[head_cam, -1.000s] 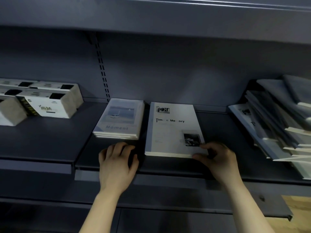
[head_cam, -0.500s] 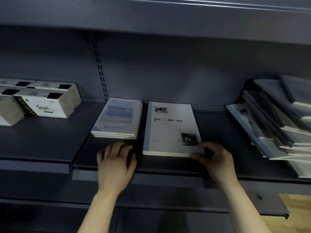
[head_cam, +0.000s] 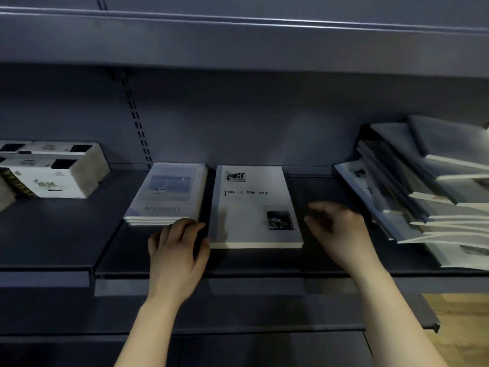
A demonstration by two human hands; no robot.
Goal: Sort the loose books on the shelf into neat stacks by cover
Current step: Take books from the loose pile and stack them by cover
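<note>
Resting near the shelf (head_cam: 66,234) lip, the left hand (head_cam: 177,250) is lying loosely curled and empty, thumb beside the Time & Memory book (head_cam: 254,207). The blurred right hand (head_cam: 336,231) is hovering with slack, empty fingers. The loose pile (head_cam: 423,197) is slumping at its two o'clock, nearer this hand, long edges running eleven to five.

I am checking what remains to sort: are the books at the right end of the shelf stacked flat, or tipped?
Tipped. The right-hand books lean slanted against each other, edges fanned out, unlike the flat Moment stack.
</note>
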